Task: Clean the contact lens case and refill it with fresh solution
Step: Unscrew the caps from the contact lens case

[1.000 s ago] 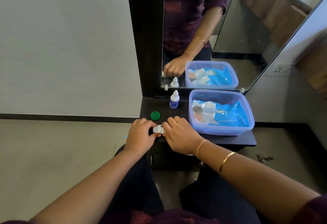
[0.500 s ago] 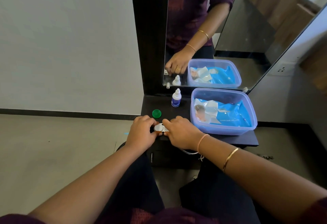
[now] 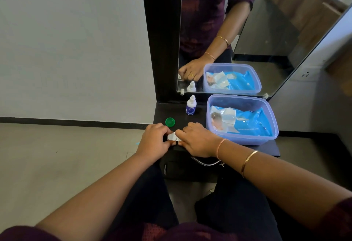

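Near the middle of the frame, at the front edge of the dark worktop (image 3: 190,119): white contact lens case (image 3: 173,137), pinched from both sides. Left hand (image 3: 155,141) curled, fingertips closed on the case's left end, probably to steady it against twisting. Right hand (image 3: 198,140) likewise folded in, fingertips on the right end, likely working the second lid; exact contact hidden by knuckles. Green cap (image 3: 170,121) set aside just above the hands, flat, apart from the case, suggesting one well already opened. Solution bottle (image 3: 191,105) upright and capped toward the mirror (image 3: 247,31), within reach for refilling. Plastic tub (image 3: 242,138) at centre right holding a blue wipes pack (image 3: 249,121), probably for drying
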